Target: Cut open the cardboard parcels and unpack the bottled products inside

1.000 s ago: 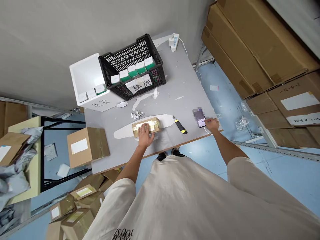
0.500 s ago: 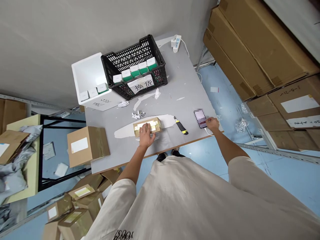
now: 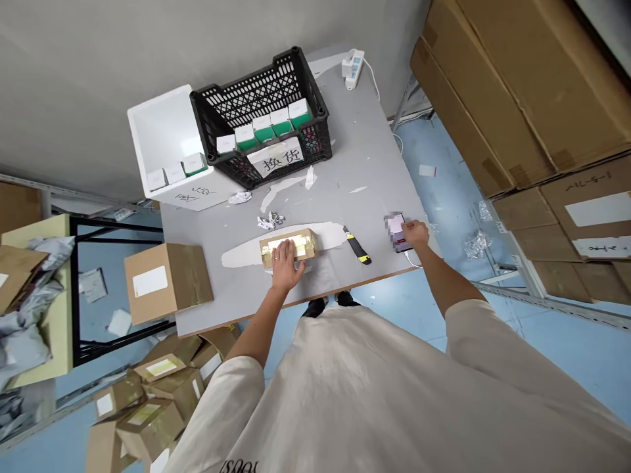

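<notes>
The left grip lies open on top of the small box, fingers flat over its label and thumb apart, not closed round it. The right grip has its fingers bent at the right edge of the phone; I can't tell whether they pinch it. Both box and phone lie on the bench, near its front edge, with the knife between them. The box sits partly over a pale patch, crumpled scraps just behind it. A white cord runs by the phone. Farther back, the black crate and the white bin stand side by side, small cartons in both. The big box is at the bench's left end, the power strip at the back.
</notes>
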`<state>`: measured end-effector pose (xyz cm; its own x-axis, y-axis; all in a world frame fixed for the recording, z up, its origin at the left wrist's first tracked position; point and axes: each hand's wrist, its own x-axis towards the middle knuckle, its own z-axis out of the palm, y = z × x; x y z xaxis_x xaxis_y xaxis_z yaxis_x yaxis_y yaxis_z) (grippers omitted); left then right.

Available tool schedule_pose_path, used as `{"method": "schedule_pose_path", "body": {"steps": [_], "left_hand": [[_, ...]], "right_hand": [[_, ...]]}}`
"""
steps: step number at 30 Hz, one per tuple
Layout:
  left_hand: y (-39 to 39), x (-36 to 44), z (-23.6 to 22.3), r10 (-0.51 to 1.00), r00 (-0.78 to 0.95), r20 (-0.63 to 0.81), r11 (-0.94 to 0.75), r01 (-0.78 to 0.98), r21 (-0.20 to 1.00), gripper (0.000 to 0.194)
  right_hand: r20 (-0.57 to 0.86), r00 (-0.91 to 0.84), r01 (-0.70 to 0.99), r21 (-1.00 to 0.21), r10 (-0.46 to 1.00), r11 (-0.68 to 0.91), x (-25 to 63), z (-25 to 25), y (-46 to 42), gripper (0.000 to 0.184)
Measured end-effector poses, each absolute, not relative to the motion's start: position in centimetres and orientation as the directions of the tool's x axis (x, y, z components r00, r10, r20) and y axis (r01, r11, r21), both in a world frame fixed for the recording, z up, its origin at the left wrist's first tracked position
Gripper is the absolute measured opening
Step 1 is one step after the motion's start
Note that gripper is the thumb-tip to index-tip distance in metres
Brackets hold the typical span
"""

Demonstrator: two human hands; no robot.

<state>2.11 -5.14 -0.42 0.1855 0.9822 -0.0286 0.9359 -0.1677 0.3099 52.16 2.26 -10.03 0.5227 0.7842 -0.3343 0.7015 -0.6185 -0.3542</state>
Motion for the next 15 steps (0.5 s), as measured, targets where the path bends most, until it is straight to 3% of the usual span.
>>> {"method": "schedule_pose_path", "body": {"steps": [15], "left_hand": [[-5.0,2.0,-0.2,0.981,0.186,-0.054,-0.162,0.941,0.298,0.077]], "right_hand": [[-0.3,0.599,0.683,-0.292,0.743,-0.669,51.3,-10.3,4.6,0.037]]}}
